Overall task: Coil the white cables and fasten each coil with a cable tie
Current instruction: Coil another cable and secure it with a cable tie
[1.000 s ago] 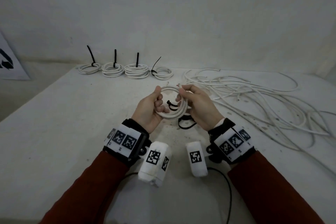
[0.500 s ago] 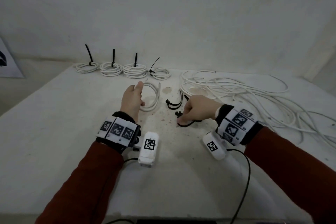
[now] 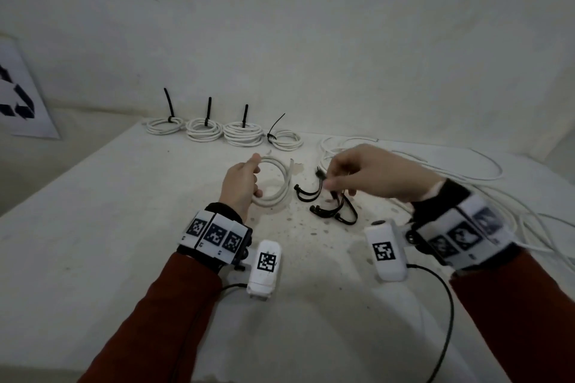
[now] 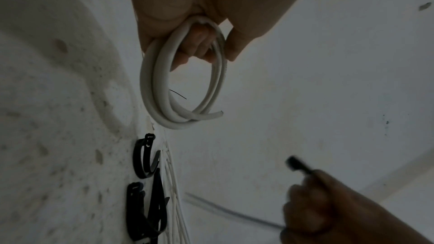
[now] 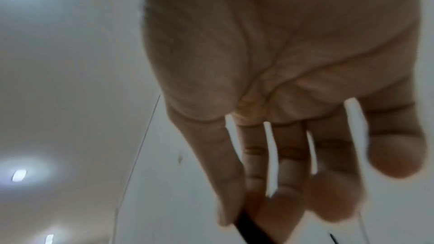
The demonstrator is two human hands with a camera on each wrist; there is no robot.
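My left hand (image 3: 241, 183) grips a small coil of white cable (image 3: 275, 183) just above the table; the left wrist view shows the coil (image 4: 164, 84) hanging from curled fingers, its cut end loose. To its right, my right hand (image 3: 351, 174) pinches a black cable tie (image 3: 321, 173) between thumb and fingertips, lifted off the table. That tie (image 4: 297, 166) appears blurred in the left wrist view. The right wrist view catches only the tie's dark strip (image 5: 249, 227) at the fingertips. Loose black ties (image 3: 333, 208) lie below the right hand.
Several tied white coils (image 3: 224, 132) with upright black tie tails line the table's far edge. A tangle of loose white cables (image 3: 466, 183) spreads across the right side. A printed sheet (image 3: 18, 96) leans at the far left wall.
The right hand let go of the coil, reached down to the loose ties and has now lifted one. The left hand kept the coil, moving it left and slightly away.
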